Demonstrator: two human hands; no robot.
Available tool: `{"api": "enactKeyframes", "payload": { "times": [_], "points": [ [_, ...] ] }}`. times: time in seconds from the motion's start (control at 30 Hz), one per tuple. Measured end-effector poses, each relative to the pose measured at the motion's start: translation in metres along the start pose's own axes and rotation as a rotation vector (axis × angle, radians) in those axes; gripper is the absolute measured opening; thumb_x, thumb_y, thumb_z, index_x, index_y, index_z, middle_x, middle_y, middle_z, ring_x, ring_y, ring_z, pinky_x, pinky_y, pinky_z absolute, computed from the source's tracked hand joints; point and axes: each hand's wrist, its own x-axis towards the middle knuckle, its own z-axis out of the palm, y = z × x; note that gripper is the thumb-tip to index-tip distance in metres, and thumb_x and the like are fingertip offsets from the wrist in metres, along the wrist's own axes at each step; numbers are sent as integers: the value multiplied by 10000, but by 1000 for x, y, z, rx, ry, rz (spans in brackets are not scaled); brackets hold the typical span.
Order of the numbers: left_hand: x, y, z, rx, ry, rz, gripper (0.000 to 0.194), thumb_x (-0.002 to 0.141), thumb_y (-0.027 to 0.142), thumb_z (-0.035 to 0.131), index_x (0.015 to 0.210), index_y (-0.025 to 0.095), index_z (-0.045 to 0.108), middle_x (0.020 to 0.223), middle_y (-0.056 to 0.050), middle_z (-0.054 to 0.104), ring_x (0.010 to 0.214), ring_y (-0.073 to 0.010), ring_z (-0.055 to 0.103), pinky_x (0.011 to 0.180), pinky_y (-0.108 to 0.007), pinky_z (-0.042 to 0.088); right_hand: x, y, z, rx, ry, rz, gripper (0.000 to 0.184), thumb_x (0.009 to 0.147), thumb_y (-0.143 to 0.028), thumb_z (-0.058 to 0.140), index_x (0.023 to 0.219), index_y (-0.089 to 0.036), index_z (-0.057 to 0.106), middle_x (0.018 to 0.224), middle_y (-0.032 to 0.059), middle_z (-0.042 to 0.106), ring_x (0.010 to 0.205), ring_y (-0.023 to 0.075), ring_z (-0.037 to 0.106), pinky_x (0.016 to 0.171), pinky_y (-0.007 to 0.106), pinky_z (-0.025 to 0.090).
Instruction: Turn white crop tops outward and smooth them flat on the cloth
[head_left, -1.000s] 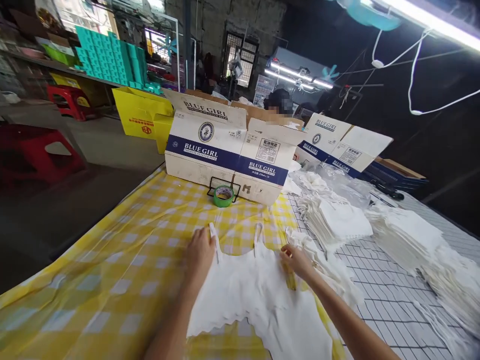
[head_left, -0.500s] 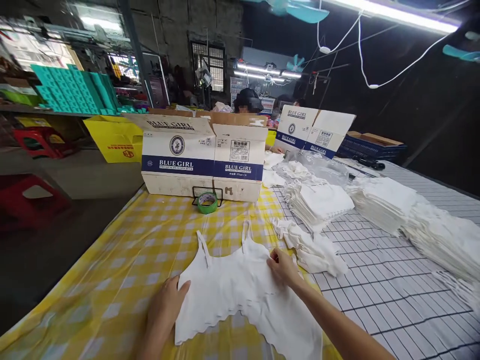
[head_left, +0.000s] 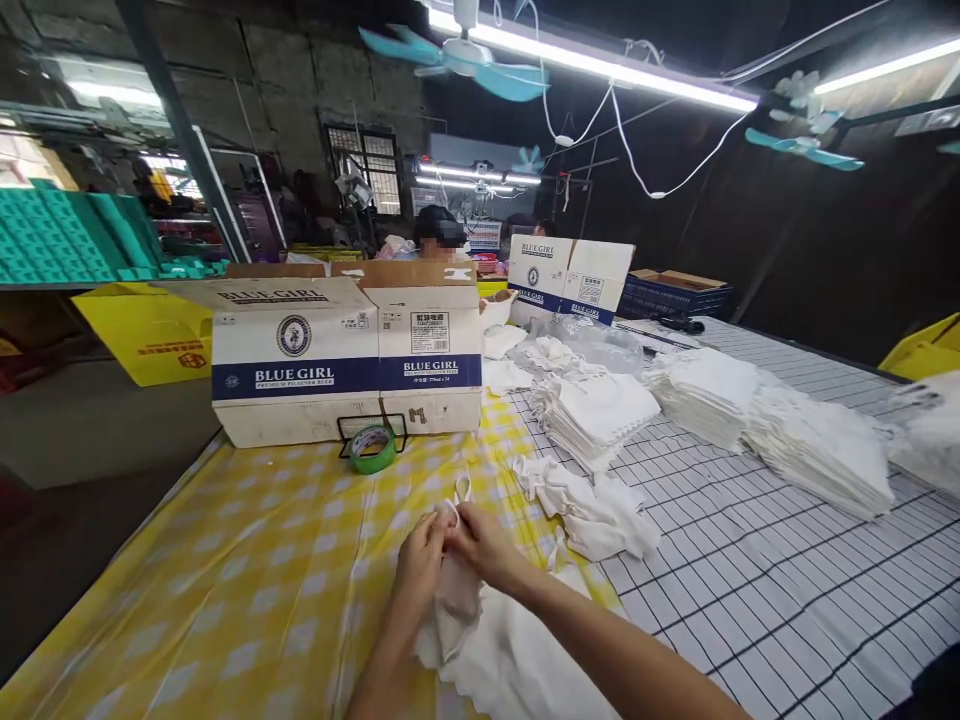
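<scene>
My left hand (head_left: 421, 558) and my right hand (head_left: 484, 545) are close together over the yellow checked cloth. Both are closed on the upper part of a white camisole (head_left: 517, 650), near its straps. One thin strap loop sticks up above the fingers. Below my hands the camisole hangs bunched, and its scalloped edge lies spread toward the front of the table. My fingers hide the exact spot they pinch. To the right of my hands lies a crumpled white garment (head_left: 592, 510).
Behind my hands stand a Blue Girl carton (head_left: 345, 370) and a green tape roll (head_left: 372, 450). Stacks of white garments (head_left: 600, 410) line the right side on a grid-patterned cloth (head_left: 720, 560). A second carton (head_left: 570, 275) and a person (head_left: 439, 235) are at the back.
The camisole lay spread flat with my hands apart at its sides. Now my hands have come together at its straps, and its upper part is gathered and lifted. My view has turned right.
</scene>
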Motion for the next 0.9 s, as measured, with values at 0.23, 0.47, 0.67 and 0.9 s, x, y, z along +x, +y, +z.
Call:
{"api": "enactKeyframes", "payload": {
  "times": [0.23, 0.47, 0.67, 0.9],
  "points": [
    [16, -8, 13, -138, -51, 99, 471, 822, 535, 412, 1124, 202, 553, 1120, -91, 610, 986, -223, 595, 814, -350, 490, 58, 11, -79, -338, 171, 106, 62, 759, -222, 576, 716, -183, 595, 656, 12, 600, 643, 169, 556, 559, 265, 396],
    [20, -111, 14, 412, 296, 261, 266, 811, 348, 448, 983, 183, 567, 1035, -112, 587, 1013, -274, 537, 915, -450, 418, 194, 24, -171, -542, 297, 228, 242, 876, -339, 528, 984, -129, 585, 979, 52, 611, 880, 166, 589, 793, 373, 482],
    [19, -110, 16, 520, 266, 315, 203, 839, 267, 425, 959, 201, 575, 992, -80, 596, 976, -245, 537, 886, -403, 422, 276, 42, -188, -647, 258, 218, 280, 886, -312, 518, 1101, -136, 553, 1117, 83, 572, 1021, 212, 555, 872, 429, 455],
    [19, -104, 17, 563, 251, 294, 206, 854, 231, 396, 944, 202, 579, 983, -77, 586, 973, -235, 528, 898, -375, 411, 258, 69, -145, -655, 72, 218, 279, 874, -281, 539, 1112, -134, 546, 1109, 80, 573, 973, 194, 573, 838, 407, 477]
  ]
}}
